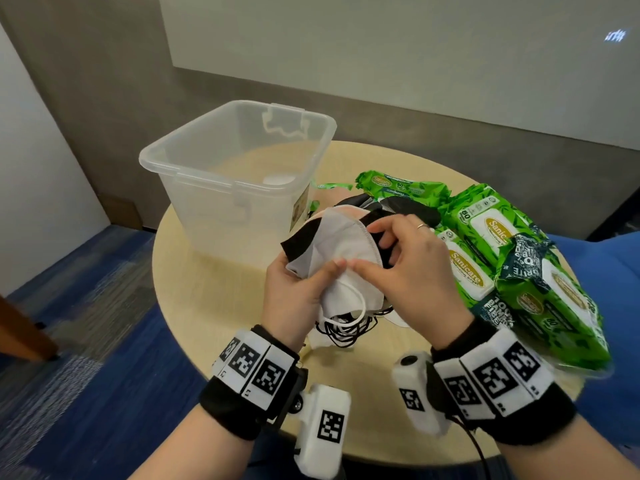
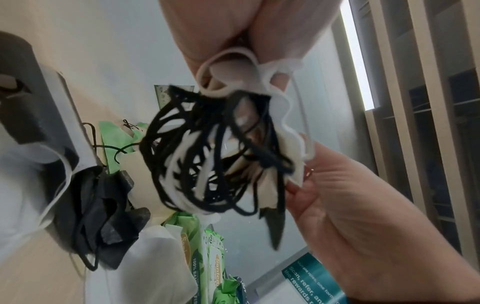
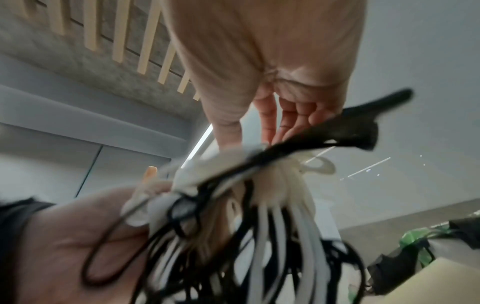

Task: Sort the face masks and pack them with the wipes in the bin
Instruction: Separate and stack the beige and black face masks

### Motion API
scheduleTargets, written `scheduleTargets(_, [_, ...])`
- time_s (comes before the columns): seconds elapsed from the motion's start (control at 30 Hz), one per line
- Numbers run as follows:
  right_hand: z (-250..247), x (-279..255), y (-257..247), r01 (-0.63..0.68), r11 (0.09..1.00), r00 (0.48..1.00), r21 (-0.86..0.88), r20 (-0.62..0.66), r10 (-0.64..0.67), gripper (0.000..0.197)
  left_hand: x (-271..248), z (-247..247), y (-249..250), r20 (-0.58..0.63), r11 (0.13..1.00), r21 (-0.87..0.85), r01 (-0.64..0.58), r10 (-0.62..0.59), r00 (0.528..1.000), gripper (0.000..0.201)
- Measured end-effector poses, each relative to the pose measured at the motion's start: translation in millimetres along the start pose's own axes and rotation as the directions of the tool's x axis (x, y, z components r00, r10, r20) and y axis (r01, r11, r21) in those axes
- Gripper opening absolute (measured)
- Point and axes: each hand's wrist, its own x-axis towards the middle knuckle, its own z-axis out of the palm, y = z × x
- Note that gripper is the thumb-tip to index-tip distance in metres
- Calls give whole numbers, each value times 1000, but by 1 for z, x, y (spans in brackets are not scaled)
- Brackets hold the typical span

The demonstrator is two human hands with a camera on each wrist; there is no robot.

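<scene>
Both hands hold a bunch of folded face masks [image 1: 341, 251] above the round table, white ones on top and black ones beneath. My left hand [image 1: 299, 289] grips the bunch from the left, thumb on the white top mask. My right hand [image 1: 398, 265] pinches the bunch from the right, thumb on the white mask, fingers curled round a black mask [image 3: 345, 131]. Tangled black and white ear loops [image 2: 207, 156] hang below the bunch. More black masks [image 1: 408, 206] lie on the table behind the hands. The clear plastic bin [image 1: 194, 171] stands at the back left. Green wipes packs [image 1: 491, 233] lie on the right.
The round wooden table [image 1: 214, 289] has bare surface in front of the bin and near its front edge. Several green wipes packs [image 1: 554, 306] pile up to the table's right edge. Blue carpet [image 1: 86, 306] lies to the left, a grey wall behind.
</scene>
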Motion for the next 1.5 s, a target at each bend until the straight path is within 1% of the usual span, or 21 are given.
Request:
scheduleTargets(0.1, [5, -1, -2, -48, 998, 998, 32, 35, 47, 42, 0, 0, 0, -1, 1000, -20, -11, 11, 1000, 36])
scheduleTargets(0.23, [4, 2, -5, -74, 996, 995, 47, 65, 71, 43, -1, -4, -1, 34, 1000, -17, -14, 14, 999, 37])
scheduleTargets(0.3, [4, 3, -5, -87, 995, 993, 40, 83, 84, 39, -2, -5, -2, 47, 1000, -7, -23, 23, 999, 40])
scheduleTargets(0.37, [4, 5, -5, -93, 994, 992, 64, 96, 87, 30, -1, -5, -2, 45, 999, -1, -49, 49, 998, 44])
scheduleTargets(0.4, [4, 6, -4, -87, 992, 992, 87, 101, 78, 27, -1, -5, -2, 40, 997, 6, -76, 76, 996, 47])
scheduleTargets(0.47, [4, 5, -3, -66, 989, 992, 131, 112, 51, 33, -1, -4, -2, 41, 990, 15, -138, 137, 990, 57])
scheduleTargets(0.53, [3, 2, -2, -42, 985, 991, 165, 134, 20, 30, -3, -3, 2, 48, 987, -28, -157, 158, 986, 73])
scheduleTargets(0.6, [2, -1, -1, -5, 983, 988, 182, 153, -24, 27, -4, -4, 4, 50, 981, -67, -180, 184, 982, 85])
scheduleTargets(0.67, [1, -1, -1, 39, 986, 984, 163, 163, -66, 37, -3, -5, 5, 55, 976, -86, -200, 205, 977, 88])
scheduleTargets(0.73, [-1, 0, -1, 65, 986, 981, 153, 169, -91, 43, -2, -6, 5, 71, 976, -93, -197, 204, 976, 86])
scheduleTargets(0.83, [-3, 1, -1, 94, 980, 972, 173, 197, -128, 39, 1, -8, 6, 73, 985, -83, -152, 158, 985, 75])
scheduleTargets(0.97, [-5, 1, 0, 142, 970, 959, 196, 216, -184, 42, 6, -13, 8, 38, 990, -108, -95, 100, 994, 63])
scheduleTargets(1.03, [-6, 2, 0, 157, 968, 952, 194, 230, -200, 46, 7, -14, 10, 21, 990, -117, -77, 80, 997, 64])
scheduleTargets(1.1, [-8, 2, 0, 177, 963, 945, 205, 240, -224, 47, 7, -14, 10, 32, 990, -121, -72, 77, 997, 70])
scheduleTargets(1.17, [-9, 2, 2, 184, 956, 938, 227, 250, -240, 44, 7, -15, 10, 64, 992, -104, -75, 82, 995, 72])
scheduleTargets(1.27, [-9, 1, 5, 203, 951, 932, 232, 251, -260, 35, 10, -13, 11, 94, 996, -33, -86, 89, 992, 66])
scheduleTargets(1.33, [-8, 0, 5, 240, 943, 921, 229, 252, -296, 25, 11, -10, 14, 115, 998, 2, -58, 57, 992, 65])
scheduleTargets(1.37, [-7, 0, 5, 258, 939, 915, 225, 255, -313, 24, 12, -9, 15, 123, 999, 17, -41, 38, 992, 65])
scheduleTargets(1.43, [-5, -2, 6, 290, 933, 904, 213, 258, -340, 25, 14, -10, 14, 110, 1000, 29, -12, 9, 994, 58])
scheduleTargets(1.5, [-3, -3, 6, 312, 927, 897, 208, 256, -360, 27, 16, -10, 13, 98, 1000, 26, -7, 4, 995, 40])
